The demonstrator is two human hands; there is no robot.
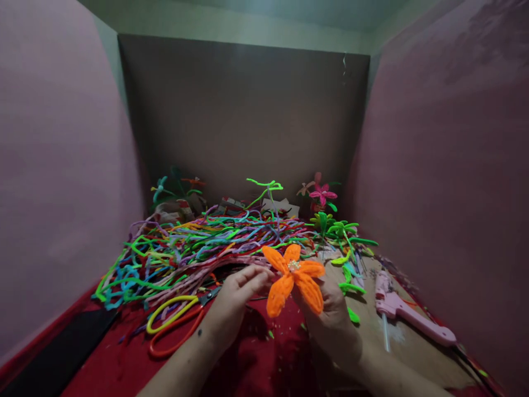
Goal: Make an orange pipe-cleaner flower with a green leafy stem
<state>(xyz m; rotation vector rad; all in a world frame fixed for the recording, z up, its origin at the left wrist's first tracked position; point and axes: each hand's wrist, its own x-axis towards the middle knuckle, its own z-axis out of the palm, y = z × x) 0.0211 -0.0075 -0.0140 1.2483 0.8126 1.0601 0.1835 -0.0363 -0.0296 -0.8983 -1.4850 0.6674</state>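
An orange pipe-cleaner flower (295, 278) with a cluster of small pale beads at its centre faces me above the red cloth. My right hand (330, 320) is closed behind its right petals and holds it, though the stem and most of those fingers are hidden. My left hand (243, 292) is at the flower's left side with its fingers bent together, their tips close to a petal. Whether those fingertips grip anything is not clear. Just left of that hand lie scissors (177, 325) with one yellow and one red handle loop.
A heap of many-coloured pipe cleaners (215, 237) spreads across the back. A pink glue gun (413, 317) with a glue stick rests on cardboard (430, 364) at right. Green pipe-cleaner pieces (345, 231) and a pink flower (322, 194) stand behind. A black strip (61, 353) lies at left.
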